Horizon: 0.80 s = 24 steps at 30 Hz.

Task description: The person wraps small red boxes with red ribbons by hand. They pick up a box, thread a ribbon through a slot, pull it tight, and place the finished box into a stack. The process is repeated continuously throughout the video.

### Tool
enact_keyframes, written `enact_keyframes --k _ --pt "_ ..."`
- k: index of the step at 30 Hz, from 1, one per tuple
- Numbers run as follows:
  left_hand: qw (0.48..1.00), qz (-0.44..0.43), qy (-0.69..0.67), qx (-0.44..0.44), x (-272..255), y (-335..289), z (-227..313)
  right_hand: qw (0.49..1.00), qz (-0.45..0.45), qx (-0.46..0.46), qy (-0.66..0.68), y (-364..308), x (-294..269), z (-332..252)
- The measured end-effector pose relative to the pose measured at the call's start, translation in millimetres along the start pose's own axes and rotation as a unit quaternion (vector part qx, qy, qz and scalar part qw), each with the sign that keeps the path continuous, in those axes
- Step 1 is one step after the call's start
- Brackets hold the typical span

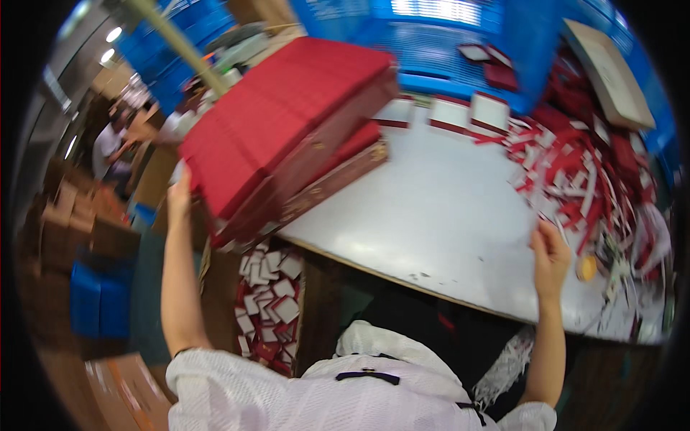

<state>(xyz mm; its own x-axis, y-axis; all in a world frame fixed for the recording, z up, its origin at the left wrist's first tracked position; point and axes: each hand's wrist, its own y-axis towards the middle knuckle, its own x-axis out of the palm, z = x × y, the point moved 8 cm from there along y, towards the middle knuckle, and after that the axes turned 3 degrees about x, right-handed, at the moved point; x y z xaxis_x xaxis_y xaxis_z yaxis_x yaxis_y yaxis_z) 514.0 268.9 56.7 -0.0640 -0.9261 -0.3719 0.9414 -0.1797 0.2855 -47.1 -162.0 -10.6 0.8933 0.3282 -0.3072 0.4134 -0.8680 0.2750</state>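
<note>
The left hand is raised at about ten o'clock, fingers spread flat against the left end of a red stack, a wide block of flat red boxes that tilts, its far end high toward twelve o'clock and its near corner dipping low. The open palm props the stack's end rather than gripping it, which suits a load too broad to close fingers around. Its lower right edge seems to rest on another red box lying at the surface's left corner, so that box likely takes part of the weight; blur hides the exact contact.

The right hand sits at about four o'clock near the white surface's front edge, fingers half curled and lifted. Whether it pinches anything I cannot tell; it looks free, perhaps steadying the body.

At two to three o'clock a scrap heap of red and white strips spreads over the surface's right side, with a small orange disc just beside the right hand. Open white-lined boxes line the far edge near one o'clock, before blue crates. Below the surface at seven o'clock, a carton holds small white and red cards.
</note>
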Motion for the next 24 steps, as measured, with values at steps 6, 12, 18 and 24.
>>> enact_keyframes --k 6,12,18,24 --pt "0.923 -0.184 -0.064 0.332 174.8 -182.8 223.4 0.955 -0.069 0.158 0.242 -34.7 26.5 -25.9" --pt "0.672 -0.664 -0.292 -0.149 337.2 -374.4 189.2 0.906 -0.16 0.203 0.335 -83.5 44.0 -36.1" --pt "0.68 -0.603 -0.375 -0.186 375.8 -393.0 194.8 0.9 -0.065 0.289 0.318 -138.0 -14.2 3.0" --pt "0.746 -0.603 -0.284 -0.012 373.2 -406.3 201.5 0.964 0.109 0.093 -0.223 -112.3 -72.4 -32.8"
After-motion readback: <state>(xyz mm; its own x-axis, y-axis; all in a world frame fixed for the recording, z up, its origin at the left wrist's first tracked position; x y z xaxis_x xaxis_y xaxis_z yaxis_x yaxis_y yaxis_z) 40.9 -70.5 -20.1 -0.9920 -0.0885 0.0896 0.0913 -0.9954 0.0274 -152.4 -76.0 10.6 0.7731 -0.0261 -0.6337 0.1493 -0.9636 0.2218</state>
